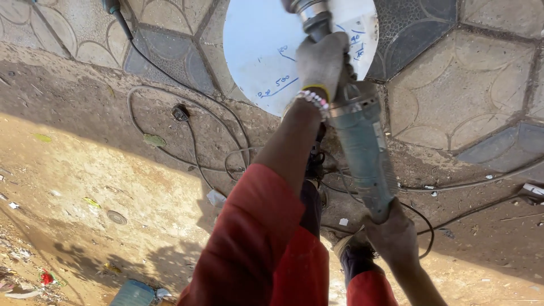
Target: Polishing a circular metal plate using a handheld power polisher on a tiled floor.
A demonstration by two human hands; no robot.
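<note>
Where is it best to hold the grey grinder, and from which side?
Probably as shown: the right hand wraps the rear of the long grinder body, and the left hand comes from the left near its head, over the white disc.

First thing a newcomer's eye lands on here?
The grey-blue angle grinder at centre, gripped by both hands: the left hand up by its head, the right hand at its tail. Beneath its tip at top centre lies a round white disc on patterned paving; tangled cables lie left.

blue-green packet (132,293) on sandy ground, bottom edge, left of centre
</note>
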